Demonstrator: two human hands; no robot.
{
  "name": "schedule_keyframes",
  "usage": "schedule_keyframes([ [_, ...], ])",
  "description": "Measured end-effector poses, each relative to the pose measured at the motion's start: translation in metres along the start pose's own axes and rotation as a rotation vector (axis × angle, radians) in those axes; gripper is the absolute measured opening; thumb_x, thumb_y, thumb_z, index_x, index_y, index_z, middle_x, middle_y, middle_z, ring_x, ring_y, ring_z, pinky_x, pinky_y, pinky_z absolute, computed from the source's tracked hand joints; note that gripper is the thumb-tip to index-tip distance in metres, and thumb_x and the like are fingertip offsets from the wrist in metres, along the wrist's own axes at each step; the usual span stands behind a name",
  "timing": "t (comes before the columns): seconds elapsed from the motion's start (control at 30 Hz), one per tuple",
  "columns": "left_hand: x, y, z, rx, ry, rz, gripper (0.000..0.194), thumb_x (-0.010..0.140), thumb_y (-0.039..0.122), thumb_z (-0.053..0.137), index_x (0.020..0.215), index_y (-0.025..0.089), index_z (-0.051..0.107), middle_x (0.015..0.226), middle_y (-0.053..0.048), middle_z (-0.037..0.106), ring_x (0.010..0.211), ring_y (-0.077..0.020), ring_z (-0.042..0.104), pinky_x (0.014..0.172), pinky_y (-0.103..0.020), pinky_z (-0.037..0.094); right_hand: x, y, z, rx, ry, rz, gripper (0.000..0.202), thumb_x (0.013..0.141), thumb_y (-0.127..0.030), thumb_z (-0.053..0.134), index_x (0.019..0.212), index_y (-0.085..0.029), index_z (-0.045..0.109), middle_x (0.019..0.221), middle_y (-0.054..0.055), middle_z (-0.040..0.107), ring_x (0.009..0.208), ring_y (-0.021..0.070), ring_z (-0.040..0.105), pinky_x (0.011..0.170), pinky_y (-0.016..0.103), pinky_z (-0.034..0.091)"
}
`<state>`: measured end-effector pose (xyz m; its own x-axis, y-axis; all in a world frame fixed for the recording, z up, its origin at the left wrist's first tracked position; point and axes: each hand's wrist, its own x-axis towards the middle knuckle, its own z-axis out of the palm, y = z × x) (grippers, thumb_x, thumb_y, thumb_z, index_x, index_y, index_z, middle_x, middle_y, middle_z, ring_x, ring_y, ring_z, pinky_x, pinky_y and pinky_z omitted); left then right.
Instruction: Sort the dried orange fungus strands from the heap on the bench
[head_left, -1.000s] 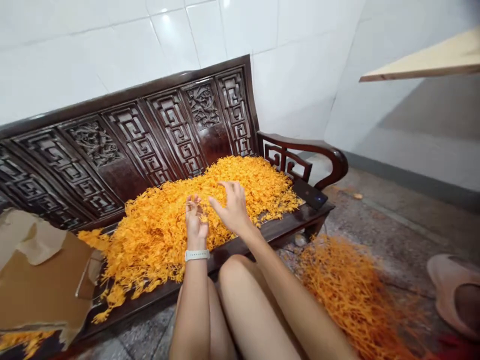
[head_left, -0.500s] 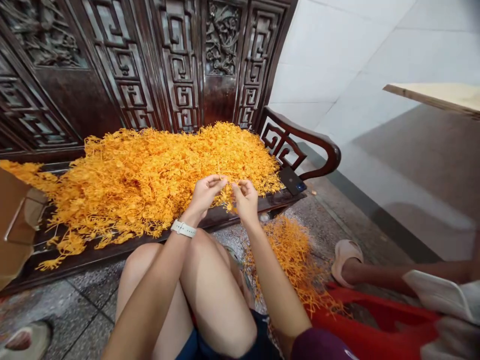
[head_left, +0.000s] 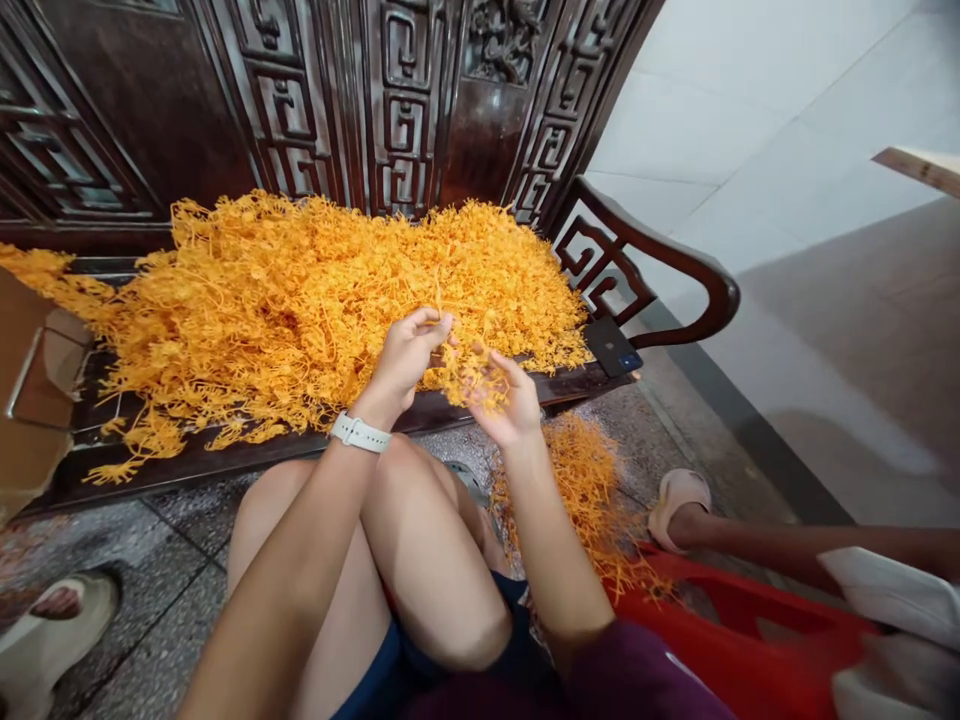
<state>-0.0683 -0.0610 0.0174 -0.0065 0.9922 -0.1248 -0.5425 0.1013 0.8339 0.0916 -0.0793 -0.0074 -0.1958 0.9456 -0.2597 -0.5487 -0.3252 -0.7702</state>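
A: Where's the orange sprig [head_left: 487, 388]?
B: Between the two hands, above the knees, in front of the bench [head_left: 187, 452]. The left hand [head_left: 409, 355] pinches its stem in a narrow grip.
A: And the right hand [head_left: 514, 405]?
B: Its grip is wide, palm up, fingers loosely curved around the sprig's frilly end. I can't tell how firmly they touch it.
A: Any containers?
B: A cardboard box [head_left: 30, 395] at the left edge; what it holds can't be seen.
A: What's on the bench?
B: A long orange heap [head_left: 300, 290], just beyond the hands, and a dark phone [head_left: 611, 345] by the curved armrest [head_left: 675, 245]. The back is carved dark wood.
A: And the room?
B: Pale wall [head_left: 690, 130], speckled floor [head_left: 172, 600]. An orange tangle [head_left: 581, 475] lies past the right forearm, near something red and plastic [head_left: 787, 650]. Another person's foot [head_left: 686, 520] in a pale shoe shows beside it.
A: So, relative to the grip?
B: The sprig's stem sticks up from the left fingertips; its frilly end is right at the right palm.
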Motion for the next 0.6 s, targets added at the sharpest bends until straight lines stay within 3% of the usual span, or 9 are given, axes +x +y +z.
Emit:
schedule_keyframes([
  [0.13, 0.004, -0.004, 0.001, -0.069, -0.017, -0.048, 0.016, 0.094, 0.023, 0.071, 0.083, 0.020, 0.061, 0.072, -0.002, 0.061, 0.054, -0.0117, 0.056, 0.052, -0.021, 0.042, -0.001, -0.004, 0.000, -0.058, -0.004, -0.037, 0.025, 0.088, -0.050, 0.062, 0.084, -0.026, 0.062, 0.088, 0.005, 0.071, 0.090, 0.0227, 0.068, 0.078, 0.038, 0.057],
  [0.27, 0.006, -0.011, 0.003, -0.009, -0.046, 0.015, 0.016, 0.095, 0.022, 0.070, 0.082, 0.020, 0.059, 0.065, 0.000, 0.058, 0.052, -0.0114, 0.052, 0.052, -0.020, 0.040, -0.004, -0.008, 0.002, -0.202, -0.123, 0.010, 0.043, 0.092, -0.067, 0.051, 0.091, -0.025, 0.061, 0.100, 0.008, 0.072, 0.092, 0.0248, 0.066, 0.073, 0.039, 0.054],
  [0.37, 0.007, -0.014, 0.004, 0.044, -0.064, 0.106, 0.015, 0.088, 0.019, 0.078, 0.080, 0.017, 0.065, 0.070, -0.002, 0.062, 0.061, -0.0125, 0.057, 0.057, -0.020, 0.043, -0.003, -0.008, 0.004, -0.244, -0.160, 0.041, 0.045, 0.093, -0.066, 0.048, 0.102, -0.025, 0.064, 0.096, 0.007, 0.070, 0.078, 0.0209, 0.060, 0.065, 0.033, 0.047],
  [0.47, 0.009, -0.015, 0.004, 0.057, -0.047, 0.167, 0.014, 0.088, 0.015, 0.078, 0.078, 0.016, 0.068, 0.077, -0.003, 0.064, 0.069, -0.0115, 0.057, 0.058, -0.017, 0.042, -0.002, -0.003, 0.006, -0.259, -0.141, 0.054, 0.038, 0.094, -0.061, 0.050, 0.096, -0.025, 0.063, 0.087, 0.004, 0.065, 0.069, 0.0189, 0.051, 0.061, 0.031, 0.039],
  [0.6, 0.013, -0.014, 0.006, 0.006, 0.020, 0.106, 0.014, 0.093, 0.018, 0.073, 0.082, 0.017, 0.064, 0.076, -0.002, 0.060, 0.063, -0.0103, 0.054, 0.047, -0.016, 0.026, -0.008, 0.011, 0.012, -0.177, -0.187, 0.080, 0.041, 0.096, -0.064, 0.048, 0.082, -0.026, 0.054, 0.074, 0.002, 0.054, 0.067, 0.0199, 0.044, 0.062, 0.032, 0.036],
])
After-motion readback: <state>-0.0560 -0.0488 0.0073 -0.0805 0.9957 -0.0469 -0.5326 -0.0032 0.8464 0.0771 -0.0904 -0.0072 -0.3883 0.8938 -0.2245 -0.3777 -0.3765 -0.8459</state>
